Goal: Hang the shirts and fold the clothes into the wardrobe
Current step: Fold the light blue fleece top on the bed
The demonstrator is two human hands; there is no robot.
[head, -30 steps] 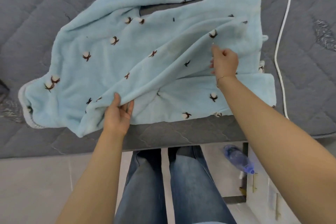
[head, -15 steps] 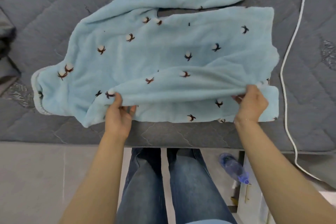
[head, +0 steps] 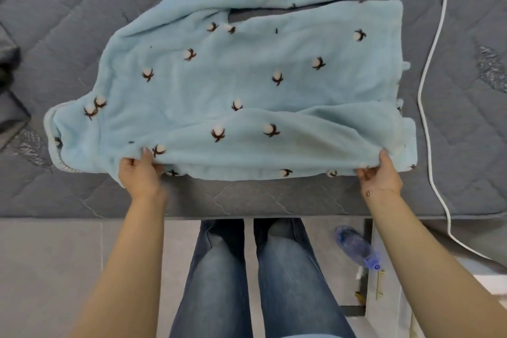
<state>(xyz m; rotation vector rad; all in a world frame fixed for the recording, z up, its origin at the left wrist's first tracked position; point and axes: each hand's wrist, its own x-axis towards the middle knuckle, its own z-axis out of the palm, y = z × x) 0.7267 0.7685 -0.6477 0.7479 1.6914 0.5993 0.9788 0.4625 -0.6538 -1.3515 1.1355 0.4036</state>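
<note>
Fingers (head: 145, 155) pinching fleece garment's (head: 247, 85) near edge.

The fleece garment (head: 247, 85) is pale blue, dotted with white cotton bolls on dark brown stems. The quilted mattress (head: 274, 200) is grey; the cord (head: 428, 68) white, the jeans (head: 288, 277) faded blue
</note>
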